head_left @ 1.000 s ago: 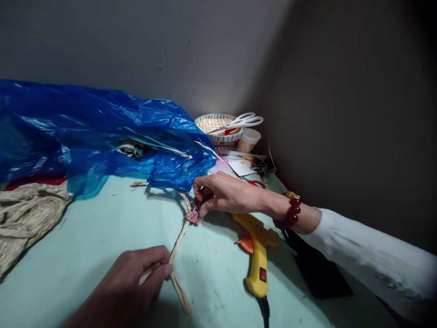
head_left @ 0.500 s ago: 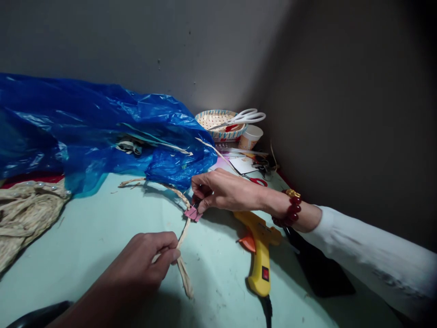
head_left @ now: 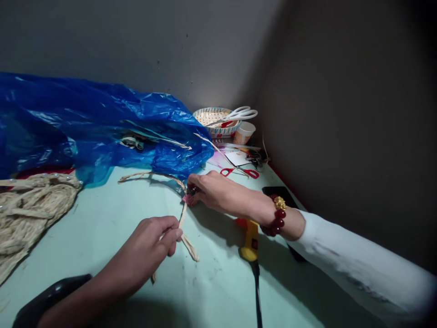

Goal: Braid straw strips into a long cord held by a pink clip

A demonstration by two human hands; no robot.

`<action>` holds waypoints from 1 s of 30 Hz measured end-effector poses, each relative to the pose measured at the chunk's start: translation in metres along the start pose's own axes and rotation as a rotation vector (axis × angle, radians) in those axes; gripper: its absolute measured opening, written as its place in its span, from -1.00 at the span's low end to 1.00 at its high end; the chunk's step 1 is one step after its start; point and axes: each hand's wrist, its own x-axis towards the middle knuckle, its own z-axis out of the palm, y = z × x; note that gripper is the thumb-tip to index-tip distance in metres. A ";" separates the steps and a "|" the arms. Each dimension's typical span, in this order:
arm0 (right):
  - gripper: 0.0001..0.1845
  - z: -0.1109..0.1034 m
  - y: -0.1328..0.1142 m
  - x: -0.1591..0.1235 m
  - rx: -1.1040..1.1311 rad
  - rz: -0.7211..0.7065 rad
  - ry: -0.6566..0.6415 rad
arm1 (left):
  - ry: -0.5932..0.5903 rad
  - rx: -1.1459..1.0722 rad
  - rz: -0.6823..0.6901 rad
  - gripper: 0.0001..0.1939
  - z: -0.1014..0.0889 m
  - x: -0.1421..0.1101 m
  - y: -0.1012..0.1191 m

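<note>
A pale raffia strand [head_left: 183, 214] runs across the mat, with its braided part [head_left: 160, 175] curving away to the left. Lower down, my left hand [head_left: 155, 243] pinches the strand between thumb and fingers, and a loose tail [head_left: 191, 249] hangs out below. My right hand [head_left: 213, 193], with a dark red bead bracelet at its wrist, has its fingertips closed on a small pink clip [head_left: 187, 199]. The clip sits where the braid meets the plain strand; the fingers partly hide it. Beneath the right forearm lies a yellow glue gun [head_left: 251, 241], mostly covered.
A blue plastic bag [head_left: 95, 132] spreads along the back left. Woven raffia work [head_left: 34, 209] lies at the left. Toward the back are a small basket [head_left: 211, 119], white-handled scissors [head_left: 242, 114], a paper cup [head_left: 245, 133] and red-handled scissors [head_left: 251, 173]. A black object [head_left: 51, 296] sits front left.
The view has shifted slightly. Both hands still hold on, a little farther up the picture; the right forearm now covers more of the glue gun, and the right fingers hide more of the clip.
</note>
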 end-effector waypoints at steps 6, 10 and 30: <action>-0.88 0.016 -0.020 -0.014 -0.142 0.088 0.065 | 0.035 0.078 0.109 -0.65 0.007 -0.009 0.003; -0.82 0.023 -0.028 -0.028 -0.188 0.162 0.133 | 0.063 0.074 0.146 -0.65 0.009 -0.010 0.001; -0.78 0.074 -0.079 -0.090 0.373 0.242 0.219 | 0.001 -0.251 0.143 -0.65 0.024 -0.011 -0.037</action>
